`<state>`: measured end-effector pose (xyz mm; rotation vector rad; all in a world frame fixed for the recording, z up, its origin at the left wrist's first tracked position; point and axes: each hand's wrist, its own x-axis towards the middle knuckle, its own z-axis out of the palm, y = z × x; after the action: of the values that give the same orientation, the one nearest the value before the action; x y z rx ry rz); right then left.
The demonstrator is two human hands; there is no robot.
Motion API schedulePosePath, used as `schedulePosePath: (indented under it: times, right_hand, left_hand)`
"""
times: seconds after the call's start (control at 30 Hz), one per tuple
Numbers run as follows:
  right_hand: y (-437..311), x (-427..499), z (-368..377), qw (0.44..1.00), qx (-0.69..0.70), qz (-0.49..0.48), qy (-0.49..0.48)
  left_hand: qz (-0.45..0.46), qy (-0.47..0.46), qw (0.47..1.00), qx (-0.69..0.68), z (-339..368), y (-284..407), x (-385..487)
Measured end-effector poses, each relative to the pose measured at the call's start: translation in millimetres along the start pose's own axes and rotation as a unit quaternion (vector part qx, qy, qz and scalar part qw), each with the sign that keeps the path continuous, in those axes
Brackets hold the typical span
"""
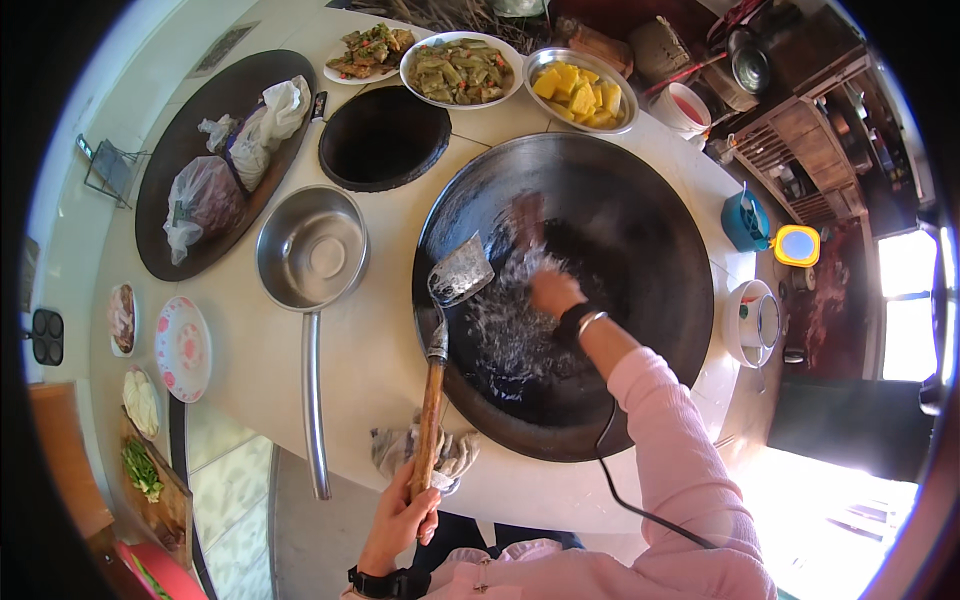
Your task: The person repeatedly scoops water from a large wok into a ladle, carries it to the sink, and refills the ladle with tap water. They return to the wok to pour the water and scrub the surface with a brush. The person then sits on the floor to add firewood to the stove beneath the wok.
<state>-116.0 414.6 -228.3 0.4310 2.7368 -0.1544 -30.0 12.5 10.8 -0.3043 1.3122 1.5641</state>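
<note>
My left hand (405,510) grips the wooden handle of a metal wok spatula (461,271). Its wet blade hangs over the left side of a large black wok (652,225) set into the counter. My right hand (555,292) is low inside the wok, fingers curled, with water (517,330) splashing around it. Motion blur hides the fingertips and anything they may hold. A reddish-brown blur shows on the wok wall beyond them. Left of the wok, a long-handled stainless steel ladle pan (315,247) rests on the counter. A cloth (390,450) lies at the counter's front edge, behind the spatula handle.
A dish of fried food (371,52), a bowl of cooked green vegetables (461,71) and a metal bowl of yellow chunks (577,94) line the back. A dark round opening (384,139) and a wok lid (169,150) holding plastic bags are at left. A black cable (611,480) crosses the wok's front rim.
</note>
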Motion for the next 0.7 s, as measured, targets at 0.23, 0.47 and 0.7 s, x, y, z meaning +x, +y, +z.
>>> schedulePosePath:
  times: [0.23, 0.47, 0.7]
  right_hand:
    - [58, -114, -21, 0.958, -0.01, -0.042, -0.283]
    - [79, -213, -144, 0.902, 0.25, 0.166, -0.311]
    - [127, -261, -175, 0.923, 0.248, 0.222, -0.192]
  left_hand:
    - [-0.015, -0.033, 0.998, 0.054, 9, 8, 1]
    - [-0.04, -0.049, 0.994, 0.088, 33, 18, 18]
    - [-0.079, -0.073, 0.994, 0.036, 69, 32, 52]
